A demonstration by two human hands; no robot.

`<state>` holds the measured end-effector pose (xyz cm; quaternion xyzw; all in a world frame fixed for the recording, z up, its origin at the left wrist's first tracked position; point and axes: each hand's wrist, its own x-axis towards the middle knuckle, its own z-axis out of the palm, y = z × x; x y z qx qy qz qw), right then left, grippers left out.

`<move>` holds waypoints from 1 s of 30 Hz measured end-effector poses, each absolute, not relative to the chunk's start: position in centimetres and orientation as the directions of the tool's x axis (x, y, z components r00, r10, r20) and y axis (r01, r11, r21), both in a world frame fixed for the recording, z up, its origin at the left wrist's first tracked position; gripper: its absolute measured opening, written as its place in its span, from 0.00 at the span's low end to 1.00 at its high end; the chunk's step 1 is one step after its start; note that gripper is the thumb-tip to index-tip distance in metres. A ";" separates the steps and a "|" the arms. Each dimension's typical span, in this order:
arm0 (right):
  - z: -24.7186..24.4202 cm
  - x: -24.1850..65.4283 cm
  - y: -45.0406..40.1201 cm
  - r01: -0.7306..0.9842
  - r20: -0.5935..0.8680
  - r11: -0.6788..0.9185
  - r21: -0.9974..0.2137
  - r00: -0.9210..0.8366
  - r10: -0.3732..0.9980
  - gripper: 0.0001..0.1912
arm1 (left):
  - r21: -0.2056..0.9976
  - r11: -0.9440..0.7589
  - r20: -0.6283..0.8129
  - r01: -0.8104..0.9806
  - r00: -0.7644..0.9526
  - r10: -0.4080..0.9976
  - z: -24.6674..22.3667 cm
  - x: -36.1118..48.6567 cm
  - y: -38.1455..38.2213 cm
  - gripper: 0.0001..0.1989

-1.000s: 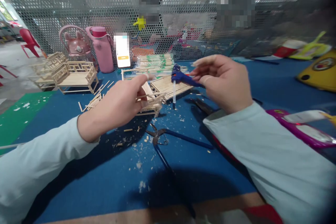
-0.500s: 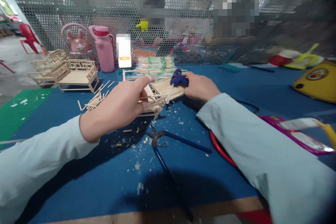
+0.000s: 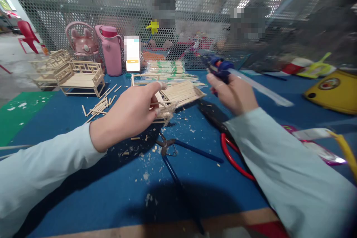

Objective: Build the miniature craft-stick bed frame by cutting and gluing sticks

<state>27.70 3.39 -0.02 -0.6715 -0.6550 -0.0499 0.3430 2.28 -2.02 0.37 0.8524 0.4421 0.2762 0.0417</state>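
Observation:
My left hand point(image 3: 129, 113) is closed, thumb and fingers pinching a small piece of furniture made of thin wooden sticks point(image 3: 166, 112); part of it is hidden behind the fingers. Just behind lies a flat panel of wooden sticks point(image 3: 185, 93). My right hand point(image 3: 238, 93) is wrapped round a blue glue gun point(image 3: 219, 66), raised over the table to the right of the panel. A long translucent glue stick point(image 3: 263, 88) juts from the gun's rear, blurred by motion. Pliers with blue handles point(image 3: 167, 145) lie spread in front of my hands.
Finished stick benches point(image 3: 80, 78) stand at left beside loose cut sticks point(image 3: 100, 107). Behind are a pink bottle point(image 3: 112, 54), a lit phone point(image 3: 132, 55) and bundled sticks point(image 3: 166, 67). A red-handled tool point(image 3: 228, 152) lies by my right forearm, with a yellow pouch point(image 3: 334, 91) farther right.
My right hand has lifted the glue gun away from the stick furniture, up and to the right, turning it so the nozzle points away. My left hand has barely moved.

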 end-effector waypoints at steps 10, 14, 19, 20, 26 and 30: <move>-2.6 25.2 -9.1 0.812 0.638 0.371 -0.449 0.001 0.770 0.20 | 0.316 -0.596 0.440 0.738 0.443 0.781 0.2 2.4 -2.0 0.24; -4.7 25.6 -9.7 0.854 0.656 0.422 -0.306 -0.132 0.743 0.22 | 0.321 -0.595 0.452 0.737 0.433 0.780 0.2 2.4 -2.1 0.24; -5.1 25.8 -9.9 0.879 0.592 0.382 -0.284 -0.153 0.791 0.25 | 0.320 -0.606 0.450 0.728 0.446 0.773 0.2 2.4 -2.0 0.23; -5.1 25.8 -9.9 0.879 0.588 0.383 -0.284 -0.156 0.794 0.25 | 0.318 -0.610 0.452 0.726 0.449 0.771 0.2 2.4 -2.0 0.23; -5.0 25.4 -9.2 0.871 0.588 0.410 -0.270 -0.188 0.787 0.25 | 0.299 -0.625 0.471 0.721 0.458 0.754 0.1 2.3 -1.8 0.24; -4.4 25.1 -9.1 0.869 0.575 0.410 -0.278 -0.191 0.795 0.26 | 0.297 -0.628 0.473 0.719 0.460 0.751 0.1 2.3 -1.8 0.23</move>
